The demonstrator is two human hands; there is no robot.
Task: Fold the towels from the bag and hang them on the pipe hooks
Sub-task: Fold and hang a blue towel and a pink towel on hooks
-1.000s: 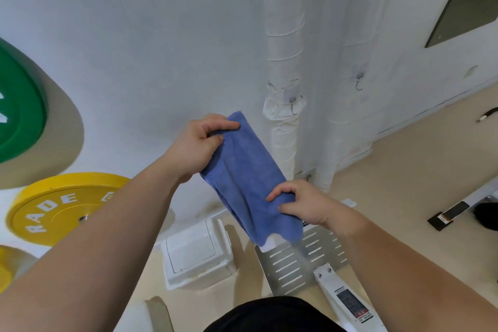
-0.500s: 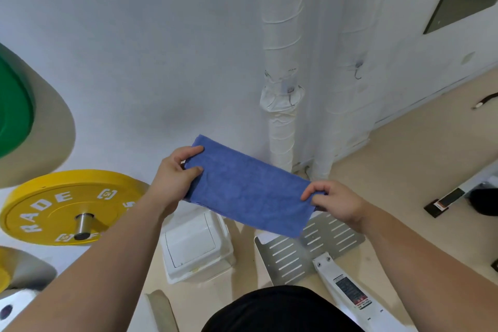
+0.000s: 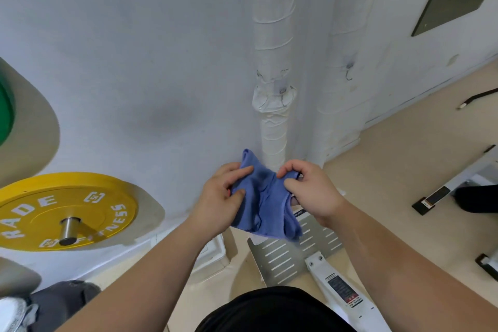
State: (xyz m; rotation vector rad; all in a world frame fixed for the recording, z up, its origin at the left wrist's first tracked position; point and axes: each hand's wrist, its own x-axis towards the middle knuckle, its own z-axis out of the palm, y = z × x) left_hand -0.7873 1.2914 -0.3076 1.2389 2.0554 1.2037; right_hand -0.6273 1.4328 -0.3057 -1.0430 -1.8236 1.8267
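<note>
Here, mid-fold. The towel [image 3: 262, 205] hangs bunched between both hands, in front of the pipe [image 3: 272, 62] and well below its hook [image 3: 282, 94]. The left hand [image 3: 221, 202] pinches the towel's left edge between thumb and curled fingers. The right hand [image 3: 310, 191], on the side nearer the pipe, pinches the other edge in the same way, fingers curled close. The two grips stand near each other, so the cloth sags in loose creases between them and its lower hem drops unevenly.

The step in hand appears to be closing one half onto the other. To do it well, the two pinched edges should probably meet flush, corner on corner, before either grip lets go. A light outward pull would take out the slack first. A flat, narrow fold would likely sit better on so small a hook. A second hook [image 3: 349, 73] shows to the right of the pipe.
</note>
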